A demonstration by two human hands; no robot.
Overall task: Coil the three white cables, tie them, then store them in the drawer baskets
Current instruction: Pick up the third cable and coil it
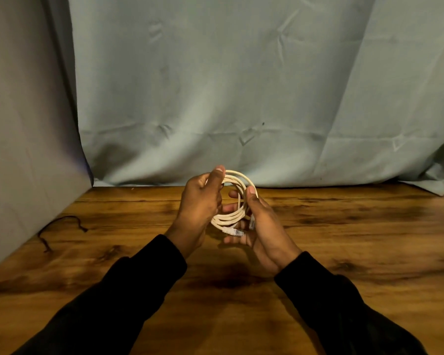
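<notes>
Head view: left hand (199,201) and right hand (260,226) both grip the coiled white round cable (235,201) above the brown wooden table (344,239), likely keeping loops together for tying.

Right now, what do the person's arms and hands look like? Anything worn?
Both arms wear long black sleeves that end at the wrists. The left hand and right hand are bare: no gloves, rings, watch or markings show. The cuffs are plain, with no logo or pattern visible.
</notes>
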